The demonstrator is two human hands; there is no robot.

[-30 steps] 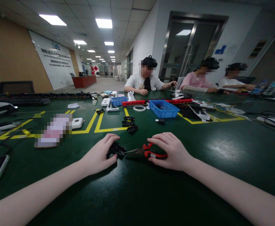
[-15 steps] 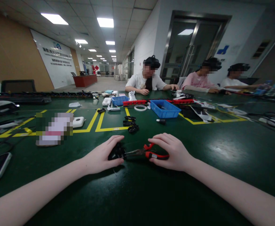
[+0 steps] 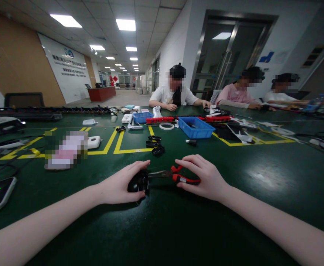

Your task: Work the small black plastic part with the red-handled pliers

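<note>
My left hand (image 3: 121,184) is closed round a small black plastic part (image 3: 138,182) and presses it against the green table (image 3: 162,221). My right hand (image 3: 204,178) grips the red handles of needle-nose pliers (image 3: 175,175). The pliers' thin metal jaws point left and reach into the black part. Both forearms rest low over the table's near side.
Several more black parts (image 3: 155,144) lie just beyond my hands inside yellow floor-tape lines (image 3: 128,150). Farther back stand a blue bin (image 3: 196,127), a smaller blue bin (image 3: 141,117), a tape roll (image 3: 166,126) and a white box (image 3: 93,142). Three people sit across the table.
My left hand has turned the black part and tipped it up a little. The pliers have risen slightly with my right hand. The view has tilted upward a touch.
</note>
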